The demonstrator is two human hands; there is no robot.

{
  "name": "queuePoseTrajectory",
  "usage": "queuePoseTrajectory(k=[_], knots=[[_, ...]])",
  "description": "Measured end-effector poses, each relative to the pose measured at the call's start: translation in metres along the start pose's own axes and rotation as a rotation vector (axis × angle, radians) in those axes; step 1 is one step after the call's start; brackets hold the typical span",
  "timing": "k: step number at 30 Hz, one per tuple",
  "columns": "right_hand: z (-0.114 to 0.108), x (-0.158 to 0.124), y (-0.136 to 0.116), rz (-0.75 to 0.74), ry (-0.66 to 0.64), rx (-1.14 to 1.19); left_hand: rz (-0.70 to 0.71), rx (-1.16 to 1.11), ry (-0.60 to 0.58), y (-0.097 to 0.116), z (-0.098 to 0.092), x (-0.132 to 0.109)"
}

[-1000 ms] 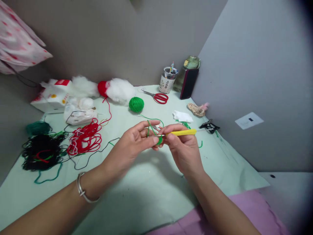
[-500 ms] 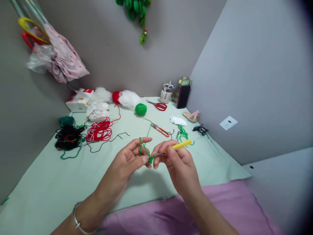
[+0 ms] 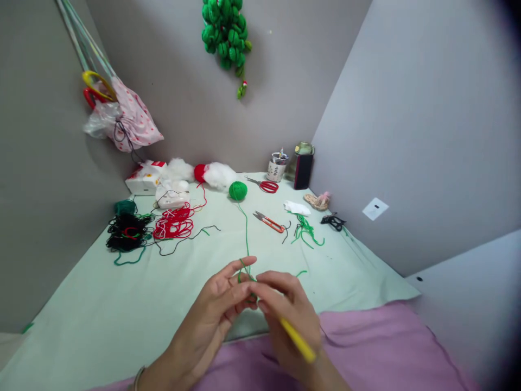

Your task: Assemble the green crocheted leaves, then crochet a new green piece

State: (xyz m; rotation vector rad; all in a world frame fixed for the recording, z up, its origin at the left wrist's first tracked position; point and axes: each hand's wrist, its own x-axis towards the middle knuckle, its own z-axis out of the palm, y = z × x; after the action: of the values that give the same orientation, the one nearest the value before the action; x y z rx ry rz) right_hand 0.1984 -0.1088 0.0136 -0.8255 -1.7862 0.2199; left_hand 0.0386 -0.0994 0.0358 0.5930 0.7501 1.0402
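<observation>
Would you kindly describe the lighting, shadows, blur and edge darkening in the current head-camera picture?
Head view: soft, even light on the pale green tablecloth; head view: faint shadow on the grey wall beside the hanging green knobbly cluster; head view: dark curved edge at upper right; head view: fine green yarn at the left hand too soft to show stitches.

Smooth yellow handle (image 3: 298, 340) (plastic-looking)

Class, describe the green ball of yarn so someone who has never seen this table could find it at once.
On the pale green tablecloth, look to the far edge, where fluffy white stuffing lies. The green ball of yarn sits just in front of its right end. Unlike the red ball farther left, it is bright green, and its strand runs to the left hand.
</observation>
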Motion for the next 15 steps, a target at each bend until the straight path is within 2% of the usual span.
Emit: queuePoseTrajectory(k=[3, 7, 11, 15], knots=[[0.002, 0.003, 0.001, 0.296, 0.099, 0.378, 0.031, 0.020, 0.004, 0.005, -0.001, 0.003], [0.010, 0.010, 0.004, 0.460, 0.122, 0.651, 0.096, 0.094, -0.019, 0.005, 0.002, 0.006], [0.015, 0.016, 0.004, 0.500, 0.131, 0.685, 0.120, 0.111, -0.027, 0.003, 0.003, 0.010], [0.013, 0.018, 0.009, 0.453, 0.088, 0.541, 0.089, 0.130, -0.036, 0.002, -0.003, 0.027]])
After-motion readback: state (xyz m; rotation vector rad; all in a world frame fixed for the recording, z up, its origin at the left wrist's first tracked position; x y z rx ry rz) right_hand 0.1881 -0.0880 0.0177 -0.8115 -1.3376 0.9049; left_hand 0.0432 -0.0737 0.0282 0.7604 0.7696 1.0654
